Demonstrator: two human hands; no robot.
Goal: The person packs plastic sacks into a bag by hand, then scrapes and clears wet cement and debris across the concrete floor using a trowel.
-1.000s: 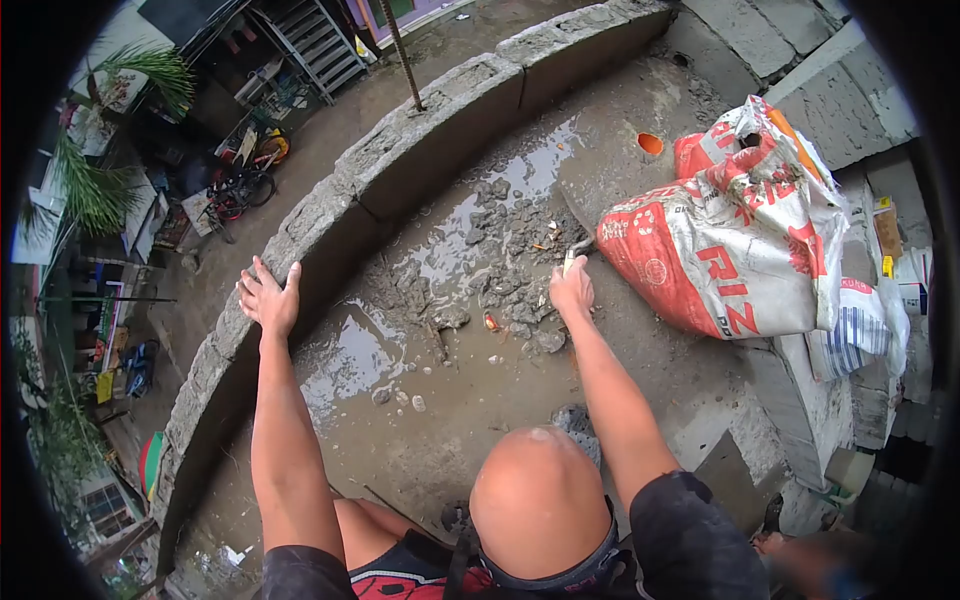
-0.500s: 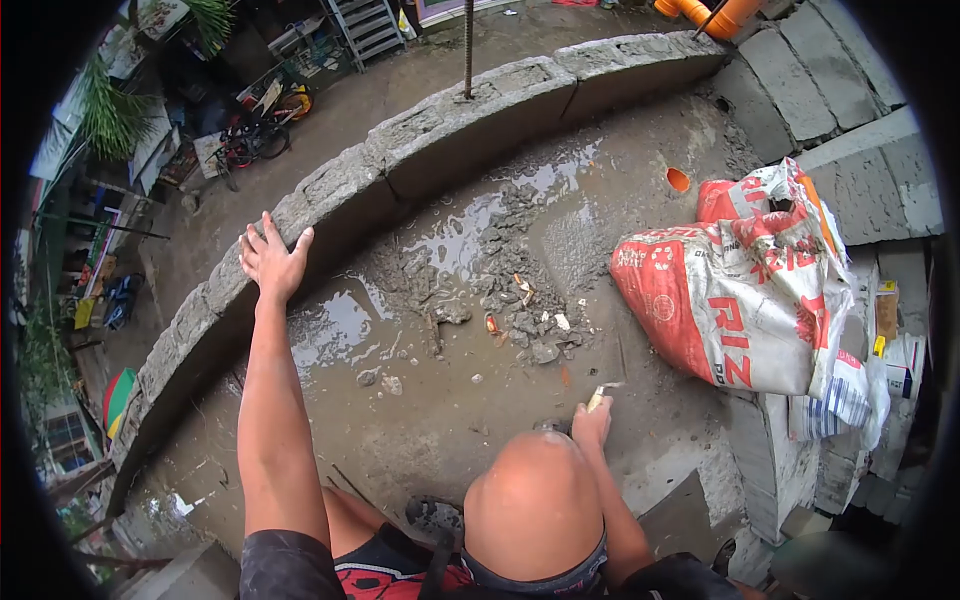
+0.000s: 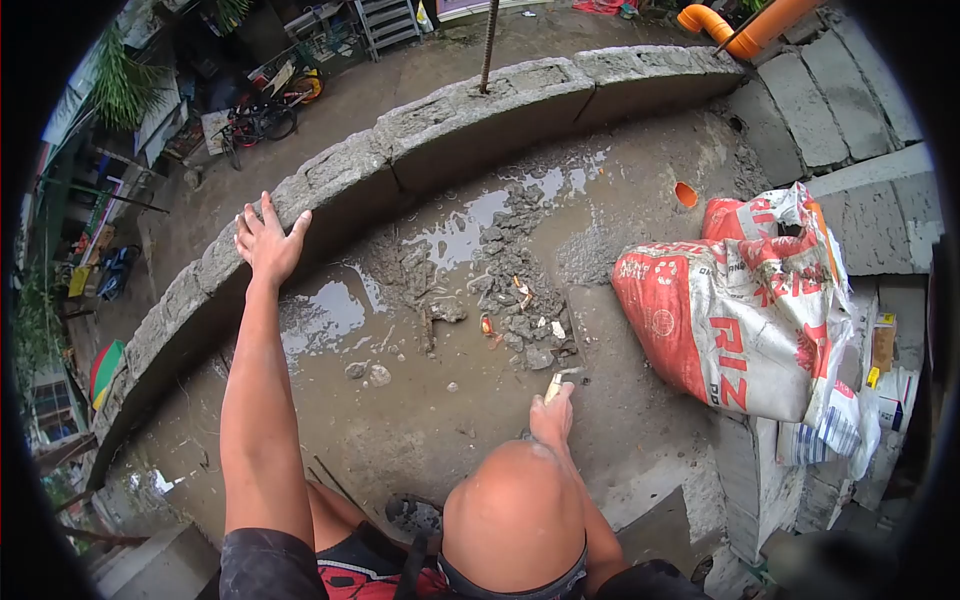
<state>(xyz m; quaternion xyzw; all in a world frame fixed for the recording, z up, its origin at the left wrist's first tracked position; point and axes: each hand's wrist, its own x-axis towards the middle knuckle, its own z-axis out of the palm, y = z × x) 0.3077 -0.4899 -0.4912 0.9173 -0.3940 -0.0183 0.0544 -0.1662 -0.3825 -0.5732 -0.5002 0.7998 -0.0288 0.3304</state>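
Note:
My left hand (image 3: 270, 240) is spread open on top of the low concrete block wall (image 3: 345, 178), arm stretched out. In my right hand (image 3: 551, 416) is a trowel (image 3: 554, 386), gripped by its pale handle, with the bent metal neck pointing away from me. The trowel's blade is hard to make out against the grey floor. Just beyond it lies a heap of wet mortar and rubble (image 3: 520, 318), with small stones and bits of debris in it. My bent knee (image 3: 515, 510) hides part of my right forearm.
A red and white sack (image 3: 720, 320) stands at the right, beside concrete blocks (image 3: 830, 110). An orange pipe opening (image 3: 685, 194) sticks out of the wet floor (image 3: 450, 420). A steel bar (image 3: 489, 50) rises from the wall. Bicycles (image 3: 265, 120) stand outside it.
My right hand has moved left and forward with the trowel, closer to the rubble heap. My left hand stays on the wall. The view has shifted slightly.

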